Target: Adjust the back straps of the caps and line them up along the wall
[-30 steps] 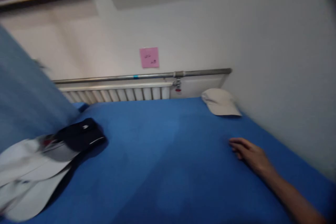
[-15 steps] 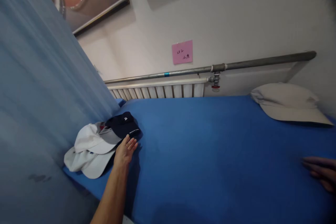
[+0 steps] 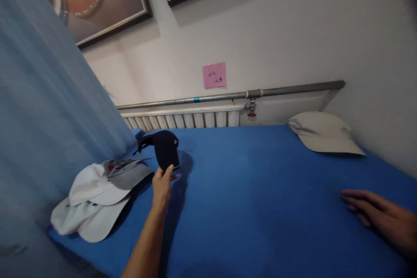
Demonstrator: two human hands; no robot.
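Observation:
My left hand (image 3: 163, 181) grips the brim of a navy baseball cap (image 3: 165, 147), lifted and tilted above the blue-covered table (image 3: 241, 191). Left of it lie a grey cap (image 3: 130, 174), a white cap (image 3: 94, 184) and a pale cap (image 3: 94, 221), overlapping one another. On the right, my right hand (image 3: 378, 213) hovers low over the cover, fingers stretched out, with nothing in it. Beyond that hand a beige cap (image 3: 325, 134) rests near the wall.
A light blue curtain (image 3: 48, 95) hangs along the left side. Behind the table are a white radiator (image 3: 182, 119), a metal pipe (image 3: 293, 90) with a valve (image 3: 252, 107), and a pink note (image 3: 214, 75) on the wall. Framed pictures hang above.
My left hand has taken the navy cap by its brim and raised it off the heap. My right hand has come further into view, and the whole view has shifted.

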